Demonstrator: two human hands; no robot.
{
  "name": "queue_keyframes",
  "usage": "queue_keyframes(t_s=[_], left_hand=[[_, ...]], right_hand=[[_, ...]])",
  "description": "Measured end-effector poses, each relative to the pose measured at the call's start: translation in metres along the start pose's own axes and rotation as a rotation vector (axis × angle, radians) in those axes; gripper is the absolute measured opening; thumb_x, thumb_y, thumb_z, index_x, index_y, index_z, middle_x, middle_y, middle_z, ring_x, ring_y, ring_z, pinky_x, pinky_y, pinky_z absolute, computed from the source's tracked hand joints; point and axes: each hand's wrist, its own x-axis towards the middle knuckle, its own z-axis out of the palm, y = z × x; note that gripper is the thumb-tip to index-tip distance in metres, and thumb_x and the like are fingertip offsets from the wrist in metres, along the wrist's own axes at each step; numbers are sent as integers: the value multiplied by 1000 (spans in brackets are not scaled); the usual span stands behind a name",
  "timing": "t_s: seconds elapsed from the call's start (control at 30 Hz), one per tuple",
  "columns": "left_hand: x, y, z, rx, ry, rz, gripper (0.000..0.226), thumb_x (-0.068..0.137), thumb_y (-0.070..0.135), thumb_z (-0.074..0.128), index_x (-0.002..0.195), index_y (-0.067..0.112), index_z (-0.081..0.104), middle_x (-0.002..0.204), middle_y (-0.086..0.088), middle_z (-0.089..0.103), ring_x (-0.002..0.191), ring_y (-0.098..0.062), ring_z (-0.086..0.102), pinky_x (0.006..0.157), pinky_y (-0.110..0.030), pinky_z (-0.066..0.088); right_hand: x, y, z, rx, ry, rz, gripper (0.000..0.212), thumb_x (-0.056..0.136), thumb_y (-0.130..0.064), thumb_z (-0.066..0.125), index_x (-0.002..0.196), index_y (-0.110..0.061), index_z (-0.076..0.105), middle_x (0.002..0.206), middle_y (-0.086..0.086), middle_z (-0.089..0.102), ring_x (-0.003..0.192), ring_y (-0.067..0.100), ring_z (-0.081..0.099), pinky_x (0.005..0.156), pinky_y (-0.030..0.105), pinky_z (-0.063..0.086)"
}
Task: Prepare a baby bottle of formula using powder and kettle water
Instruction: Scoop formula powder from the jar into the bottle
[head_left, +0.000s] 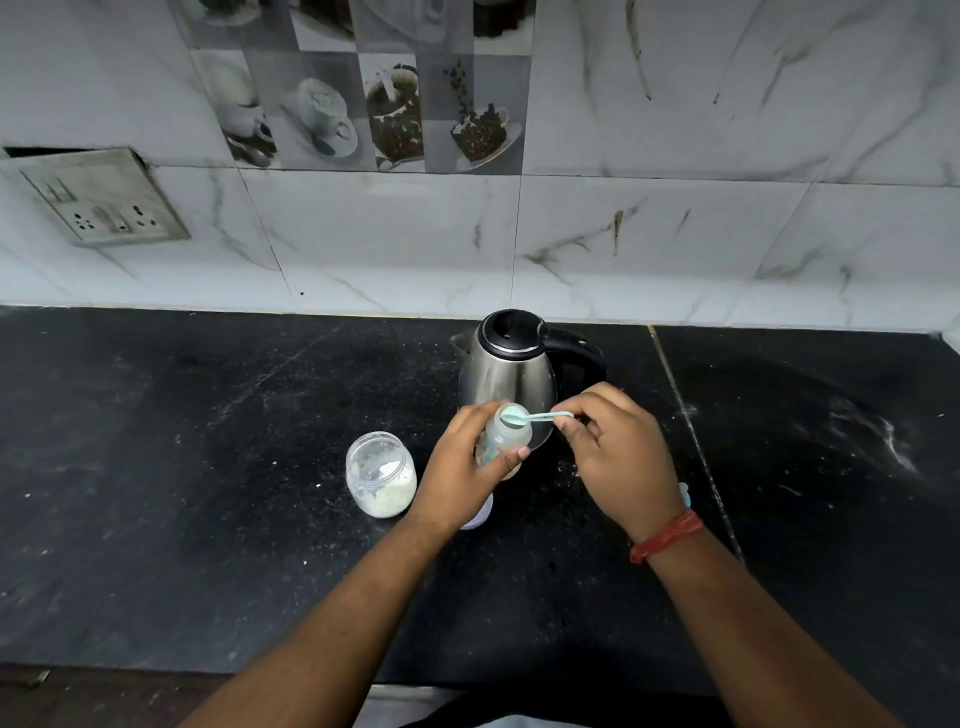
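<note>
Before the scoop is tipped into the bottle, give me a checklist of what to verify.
1. Left hand grips the bottle: ok.
2. Bottle mouth uncapped: ok.
3. Scoop, pinched by the right hand, sits over the mouth: ok.
4. Powder in the scoop: cannot tell.
5. Powder jar open, upright, apart from both hands: ok.
6. Kettle lid closed, just behind the bottle: ok.

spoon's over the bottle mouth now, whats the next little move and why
Probably tip the spoon so its load drops into the bottle. The right hand pinches its handle with the bowl right over the open mouth, the left hand grips the bottle steady, and the powder jar stands open beside it for another scoop.
</note>
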Motion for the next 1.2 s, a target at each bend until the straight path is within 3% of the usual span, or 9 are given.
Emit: queue_keyframes(t_s=[0.07, 0.2, 0.37, 0.47, 0.9, 1.0, 1.07, 1.2], left_hand=[[-1, 0, 5, -9, -10, -24, 50, 86, 45, 76, 132, 32, 60, 123, 18, 60, 120, -8, 60, 103, -39, 52], [-5, -3, 17, -31, -25, -64, 47, 85, 40, 79, 128, 32, 61, 121, 17, 62, 116, -7, 62, 101, -34, 52], [-7, -7, 38, -28, -83, -105, 44, 87, 23, 82, 127, 23, 63, 123, 12, 66, 114, -5, 62, 96, -23, 51], [-6, -14, 54, -27, -124, -129, 44, 86, 23, 81, 125, 25, 62, 121, 11, 67, 115, -9, 63, 99, -31, 53], [-9, -42, 81, -7, -240, -246, 49, 81, 34, 81, 122, 45, 57, 123, 14, 66, 118, -8, 63, 106, -45, 51], [-10, -45, 81, -18, -244, -277, 71, 78, 39, 82, 140, 38, 49, 135, 10, 61, 125, -7, 59, 112, -42, 47], [-12, -45, 78, -19, -239, -286, 82, 80, 29, 86, 149, 29, 42, 140, 6, 56, 127, -8, 57, 114, -40, 46], [-19, -41, 64, 2, -164, -254, 82, 84, 22, 85, 152, 21, 39, 141, 3, 51, 127, -13, 55, 112, -34, 46]], right_hand=[[-2, 4, -5, 146, 33, 117, 9, 92, -10, 69, 90, -17, 74, 81, -12, 60, 58, 5, 55, 58, 20, 42], [-8, 14, -14, 491, 54, 491, 11, 96, -12, 66, 89, -18, 73, 60, 5, 62, 49, 15, 56, 46, 27, 45], [-24, 21, -17, 808, 147, 811, 13, 94, -6, 62, 84, -8, 70, 71, 3, 63, 54, 13, 55, 44, 25, 41], [-33, 24, -19, 936, 183, 928, 9, 92, -3, 62, 87, -7, 69, 70, 1, 63, 56, 13, 55, 44, 25, 39], [-49, 39, -34, 954, 226, 1039, 8, 90, -4, 63, 93, -9, 69, 76, 4, 60, 58, 12, 55, 48, 25, 40], [-50, 39, -33, 951, 228, 1040, 8, 91, -5, 63, 93, -9, 70, 76, 4, 61, 59, 12, 55, 48, 25, 41], [-49, 39, -33, 951, 228, 1034, 7, 92, -6, 63, 93, -9, 70, 77, 4, 61, 59, 12, 55, 48, 24, 42], [-44, 34, -26, 969, 227, 1006, 8, 95, -9, 61, 93, -10, 69, 74, 2, 62, 56, 11, 55, 46, 24, 42]])
